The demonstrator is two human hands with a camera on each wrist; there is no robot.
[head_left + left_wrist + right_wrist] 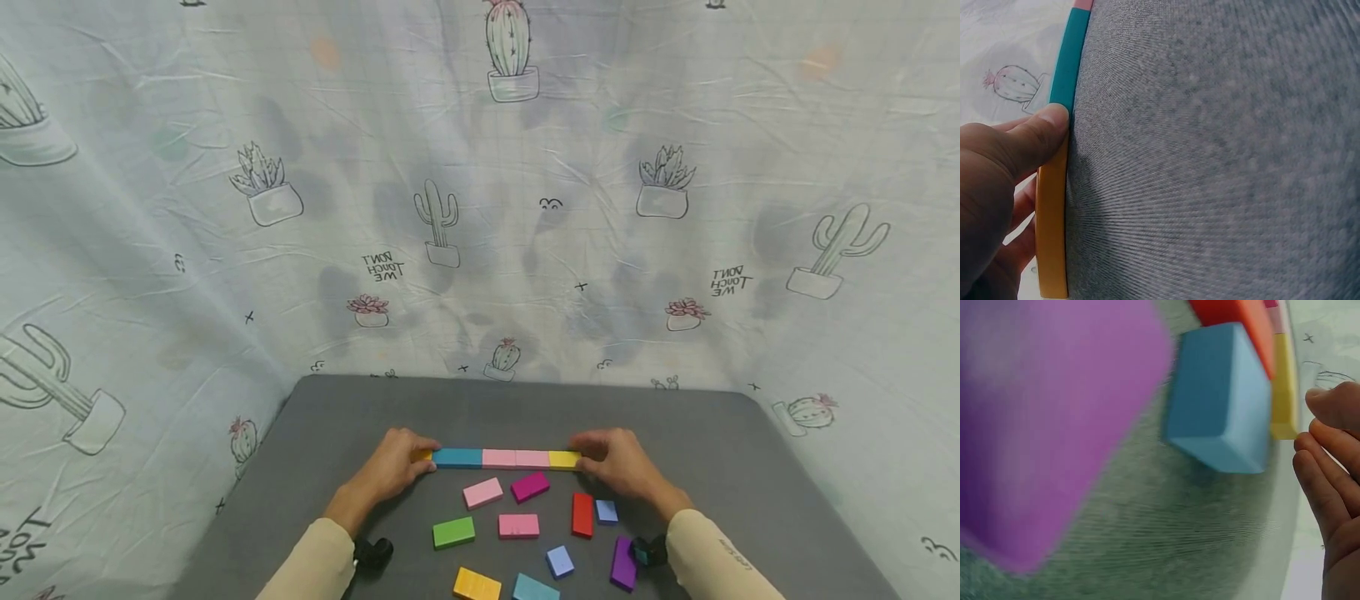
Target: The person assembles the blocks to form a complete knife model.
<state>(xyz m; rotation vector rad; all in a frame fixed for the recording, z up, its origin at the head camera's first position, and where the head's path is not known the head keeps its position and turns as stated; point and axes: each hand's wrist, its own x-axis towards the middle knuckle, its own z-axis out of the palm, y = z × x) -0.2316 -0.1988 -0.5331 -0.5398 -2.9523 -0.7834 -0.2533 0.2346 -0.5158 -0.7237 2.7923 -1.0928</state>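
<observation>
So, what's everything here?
Table: one, grey, centre
Backdrop: one, white, behind table
Row blocks: five, orange, blue, pink, pink, yellow, end to end
Loose pink blocks: two, pink, nearer than row
Magenta block: one, magenta, centre
Red block: one, red, right
Small blocks: two, blue, right
Purple block: one, purple, right
Green block: one, green, left
Loose yellow block: one, yellow, front
Teal block: one, teal, front
Wrist devices: two, black, on wrists
Sleeves: two, beige, arms
Hands, left and right: two, bare, row ends

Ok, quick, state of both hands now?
Left hand: closed, pinching the orange block.
Right hand: open, beside the yellow block; contact unclear.
</observation>
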